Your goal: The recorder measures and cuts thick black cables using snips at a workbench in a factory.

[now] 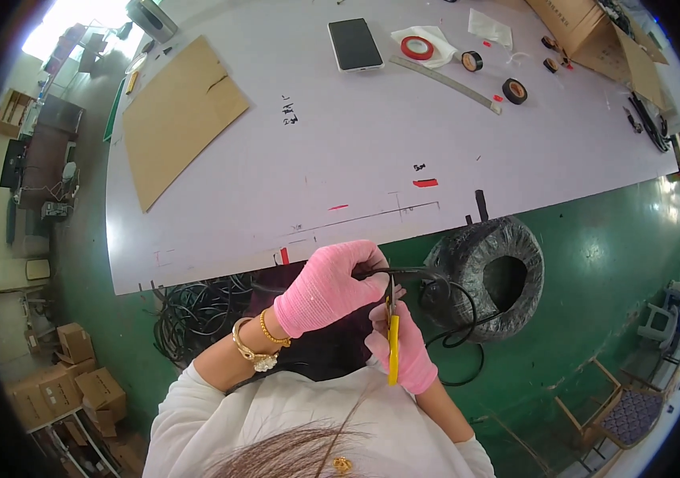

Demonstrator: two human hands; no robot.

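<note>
My left hand [330,288], in a pink knitted glove, is closed around a black cable [412,272] at the near edge of the table. Just to the right, my gloved right hand [408,354] grips a slim yellow-handled utility knife [393,350]. Its narrow metal end points up and meets the cable beside my left fingers; whether it cuts in cannot be seen. From my hands the cable runs right and loops down past a coil wrapped in black plastic [536,275] on the green floor. A tangle of black cables [196,315] lies below the table at left.
On the white table [292,175] lie a cardboard sheet [180,119], a black-screened device [355,45], a steel ruler [452,84], red tape [417,48] and black tape rolls [514,91]. An open carton [583,36] stands far right. A chair [627,414] is at lower right.
</note>
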